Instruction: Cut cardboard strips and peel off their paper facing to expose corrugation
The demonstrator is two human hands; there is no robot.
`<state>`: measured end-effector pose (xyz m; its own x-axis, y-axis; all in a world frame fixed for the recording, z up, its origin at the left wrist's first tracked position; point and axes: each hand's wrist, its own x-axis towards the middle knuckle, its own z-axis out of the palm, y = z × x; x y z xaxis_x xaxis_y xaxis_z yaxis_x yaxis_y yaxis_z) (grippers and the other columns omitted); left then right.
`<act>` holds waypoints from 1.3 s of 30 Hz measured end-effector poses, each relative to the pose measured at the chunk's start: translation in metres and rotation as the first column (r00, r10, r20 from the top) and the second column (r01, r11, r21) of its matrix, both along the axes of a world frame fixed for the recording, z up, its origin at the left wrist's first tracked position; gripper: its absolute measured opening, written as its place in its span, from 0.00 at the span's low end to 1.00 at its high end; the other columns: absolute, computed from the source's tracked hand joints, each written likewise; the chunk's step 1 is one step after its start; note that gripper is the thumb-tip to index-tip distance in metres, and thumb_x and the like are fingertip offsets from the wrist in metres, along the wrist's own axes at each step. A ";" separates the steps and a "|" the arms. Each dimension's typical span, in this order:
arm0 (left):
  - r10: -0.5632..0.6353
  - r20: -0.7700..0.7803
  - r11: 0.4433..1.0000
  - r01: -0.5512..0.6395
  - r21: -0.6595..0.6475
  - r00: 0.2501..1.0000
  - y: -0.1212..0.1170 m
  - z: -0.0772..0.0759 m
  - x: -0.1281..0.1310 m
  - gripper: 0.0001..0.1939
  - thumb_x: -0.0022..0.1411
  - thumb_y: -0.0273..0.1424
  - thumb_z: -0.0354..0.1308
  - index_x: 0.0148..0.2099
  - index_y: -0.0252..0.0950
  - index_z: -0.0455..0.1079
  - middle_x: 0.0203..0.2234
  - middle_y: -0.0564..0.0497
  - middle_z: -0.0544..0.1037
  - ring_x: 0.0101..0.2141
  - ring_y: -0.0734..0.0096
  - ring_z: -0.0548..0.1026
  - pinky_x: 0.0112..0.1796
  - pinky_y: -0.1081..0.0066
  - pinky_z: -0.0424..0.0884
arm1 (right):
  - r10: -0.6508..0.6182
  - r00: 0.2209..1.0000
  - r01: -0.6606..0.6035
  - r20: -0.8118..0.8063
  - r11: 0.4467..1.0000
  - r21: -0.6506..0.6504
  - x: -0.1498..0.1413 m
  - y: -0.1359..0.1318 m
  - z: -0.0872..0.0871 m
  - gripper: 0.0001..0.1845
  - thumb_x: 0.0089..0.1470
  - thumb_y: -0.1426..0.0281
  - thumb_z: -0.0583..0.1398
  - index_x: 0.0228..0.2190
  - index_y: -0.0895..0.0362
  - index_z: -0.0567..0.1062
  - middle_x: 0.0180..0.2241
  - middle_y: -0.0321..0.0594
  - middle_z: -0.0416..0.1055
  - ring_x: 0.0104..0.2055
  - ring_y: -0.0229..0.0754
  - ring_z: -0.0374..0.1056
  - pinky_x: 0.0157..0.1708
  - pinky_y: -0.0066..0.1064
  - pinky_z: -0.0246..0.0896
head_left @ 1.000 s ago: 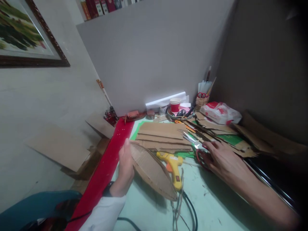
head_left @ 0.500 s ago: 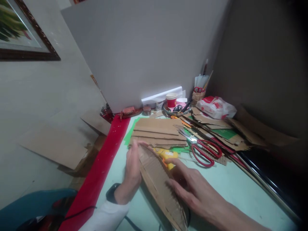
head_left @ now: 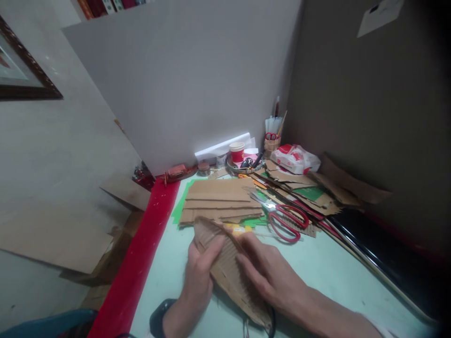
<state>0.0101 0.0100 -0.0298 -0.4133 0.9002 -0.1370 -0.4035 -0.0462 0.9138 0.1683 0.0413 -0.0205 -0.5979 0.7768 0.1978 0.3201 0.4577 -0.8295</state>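
1. Nearest the front edge of the worktop (head_left: pixel 334 277), both hands close on a curved, leaf-shaped cardboard piece (head_left: pixel 225 267) of corrugated board, its ribs facing up.
2. The left hand (head_left: pixel 199 277) grasps the piece from its left side: the thumb lies across the ribbed top and the other fingers curl under the edge. A dark watch (head_left: pixel 160 317) sits on that wrist.
3. The right hand (head_left: pixel 271 277) presses on the piece from the right, fingers stretched flat along the ribs towards the left hand, the forearm coming in from the front right corner. Whether its fingers also hook under the far edge cannot be told.
4. As a judgement, the shaping of this piece is underway, not finished: it is already cut to its pointed outline and bowed, yet it is joined to nothing and lies alone in the hands.
5. Just behind the piece, a yellow glue gun (head_left: pixel 241 229) peeks out, untouched.
6. To the right of that, red-handled scissors (head_left: pixel 287 220) lie apart from both hands.
7. Mid-worktop, a stack of cut cardboard strips (head_left: pixel 218 199) rests on green paper (head_left: pixel 179 209).
8. Towards the back edge stand a red paper cup (head_left: pixel 237 152) and a white plastic bag (head_left: pixel 294 158).
9. A red strip (head_left: pixel 141 263) runs along the left edge.
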 end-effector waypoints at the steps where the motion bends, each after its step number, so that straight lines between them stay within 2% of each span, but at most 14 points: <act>1: -0.006 -0.010 1.000 0.006 -0.007 1.000 -0.001 0.000 0.000 0.23 0.49 0.34 0.73 0.48 0.35 0.77 0.42 0.44 0.84 0.44 0.53 0.81 0.46 0.60 0.75 | 0.008 1.000 -0.008 0.007 1.000 0.015 -0.001 -0.001 -0.002 0.03 0.64 0.67 0.49 0.37 0.52 0.62 0.34 0.41 0.73 0.31 0.44 0.68 0.33 0.35 0.64; 5: -0.010 -0.020 0.999 0.009 -0.040 1.000 -0.003 0.001 0.003 0.18 0.49 0.32 0.73 0.43 0.35 0.78 0.35 0.47 0.84 0.41 0.55 0.82 0.44 0.64 0.76 | 0.055 0.998 -0.057 0.036 0.996 0.068 -0.002 -0.004 -0.006 0.01 0.61 0.69 0.52 0.36 0.53 0.62 0.31 0.39 0.73 0.29 0.42 0.66 0.30 0.31 0.62; 9: -0.025 0.000 0.997 0.025 -0.079 1.000 0.000 0.003 -0.003 0.15 0.48 0.32 0.73 0.39 0.35 0.77 0.30 0.50 0.83 0.33 0.60 0.82 0.37 0.67 0.77 | 0.050 0.997 -0.056 0.059 0.992 0.110 0.006 -0.002 0.004 0.05 0.61 0.67 0.56 0.32 0.53 0.65 0.28 0.36 0.72 0.28 0.40 0.65 0.28 0.29 0.61; 15: 0.111 0.044 0.971 -0.099 -0.217 0.993 0.010 0.018 -0.046 0.12 0.49 0.30 0.70 0.38 0.35 0.77 0.24 0.52 0.83 0.22 0.69 0.79 0.25 0.71 0.77 | -0.191 0.981 0.181 0.037 0.965 0.190 0.035 0.027 0.020 0.10 0.67 0.68 0.51 0.35 0.55 0.69 0.33 0.40 0.73 0.33 0.42 0.69 0.34 0.32 0.63; 18: 0.161 0.025 0.953 -0.149 -0.264 0.987 0.013 0.019 -0.066 0.07 0.50 0.27 0.66 0.34 0.34 0.76 0.20 0.52 0.81 0.20 0.70 0.77 0.23 0.73 0.76 | -0.245 0.966 0.221 0.076 0.946 0.238 0.047 0.038 0.020 0.11 0.67 0.70 0.50 0.36 0.56 0.70 0.33 0.42 0.73 0.33 0.44 0.69 0.33 0.34 0.62; 20: 0.119 -0.011 0.948 -0.117 -0.297 0.993 0.013 0.015 -0.073 0.08 0.50 0.26 0.67 0.35 0.31 0.76 0.21 0.49 0.82 0.20 0.68 0.78 0.24 0.71 0.76 | -0.208 0.968 0.167 0.138 0.951 0.260 0.051 0.037 0.017 0.12 0.66 0.71 0.50 0.36 0.57 0.72 0.33 0.43 0.74 0.34 0.46 0.70 0.34 0.35 0.63; 23: -0.026 -0.074 0.942 -0.001 -0.337 0.997 0.011 0.002 -0.077 0.15 0.48 0.27 0.70 0.40 0.27 0.76 0.25 0.44 0.83 0.23 0.63 0.79 0.26 0.66 0.77 | -0.070 0.968 0.004 0.243 0.965 0.261 0.052 0.026 0.006 0.14 0.64 0.74 0.51 0.35 0.57 0.76 0.35 0.46 0.76 0.37 0.47 0.72 0.38 0.36 0.67; 25: -0.126 -0.127 0.938 0.077 -0.337 0.984 0.011 -0.006 -0.081 0.20 0.49 0.30 0.72 0.44 0.27 0.75 0.30 0.42 0.84 0.27 0.59 0.81 0.30 0.62 0.78 | 0.009 0.956 -0.086 0.292 0.964 0.251 0.053 0.017 -0.004 0.14 0.63 0.75 0.53 0.41 0.57 0.78 0.43 0.49 0.78 0.45 0.49 0.73 0.45 0.40 0.69; 27: -0.173 -0.216 0.946 0.100 -0.309 0.961 0.014 -0.013 -0.087 0.23 0.50 0.32 0.73 0.47 0.29 0.74 0.36 0.41 0.84 0.33 0.59 0.81 0.35 0.62 0.77 | 0.066 0.934 -0.158 0.350 0.957 0.241 0.055 0.009 -0.015 0.19 0.64 0.72 0.55 0.54 0.58 0.74 0.56 0.53 0.73 0.57 0.55 0.69 0.57 0.49 0.64; 29: -0.145 -0.332 0.964 0.057 -0.259 0.932 0.019 -0.020 -0.095 0.23 0.52 0.30 0.72 0.50 0.32 0.73 0.41 0.45 0.82 0.39 0.62 0.79 0.41 0.63 0.75 | 0.102 0.890 -0.222 0.445 0.948 0.227 0.058 0.003 -0.022 0.27 0.66 0.67 0.55 0.64 0.59 0.65 0.66 0.54 0.62 0.67 0.59 0.58 0.64 0.58 0.55; 31: -0.094 -0.420 0.977 0.002 -0.215 0.903 0.025 -0.027 -0.103 0.22 0.56 0.27 0.69 0.52 0.34 0.71 0.44 0.47 0.79 0.43 0.61 0.77 0.46 0.58 0.73 | 0.121 0.829 -0.276 0.546 0.938 0.211 0.062 -0.001 -0.026 0.29 0.69 0.64 0.51 0.67 0.60 0.60 0.69 0.51 0.55 0.69 0.59 0.53 0.66 0.60 0.51; 34: -0.063 -0.494 0.984 -0.027 -0.174 0.867 0.027 -0.033 -0.111 0.20 0.61 0.28 0.65 0.55 0.36 0.69 0.50 0.46 0.76 0.47 0.58 0.76 0.48 0.52 0.73 | 0.103 0.782 -0.316 0.615 0.916 0.248 0.070 -0.009 -0.033 0.28 0.70 0.65 0.48 0.67 0.61 0.59 0.69 0.48 0.52 0.69 0.58 0.54 0.64 0.58 0.56; 37: -0.049 -0.547 0.990 -0.032 -0.138 0.835 0.024 -0.031 -0.112 0.18 0.63 0.30 0.64 0.55 0.35 0.70 0.48 0.46 0.77 0.46 0.58 0.77 0.48 0.51 0.74 | 0.074 0.788 -0.348 0.611 0.872 0.343 0.084 -0.019 -0.048 0.28 0.69 0.68 0.49 0.67 0.58 0.60 0.69 0.46 0.53 0.67 0.58 0.56 0.61 0.54 0.62; 39: -0.025 -0.586 0.991 -0.055 -0.118 0.810 0.020 -0.026 -0.111 0.17 0.64 0.31 0.63 0.54 0.35 0.70 0.46 0.47 0.78 0.46 0.59 0.77 0.48 0.51 0.74 | 0.095 0.813 -0.370 0.575 0.846 0.384 0.096 -0.027 -0.058 0.32 0.66 0.71 0.53 0.69 0.52 0.55 0.70 0.42 0.51 0.68 0.56 0.55 0.60 0.50 0.63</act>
<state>-0.1007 0.0298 -0.0553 -0.4644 0.8853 0.0257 0.2090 0.0814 0.9745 0.2647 0.0145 -0.0789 -0.8622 0.4971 0.0972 0.4644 0.8525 -0.2400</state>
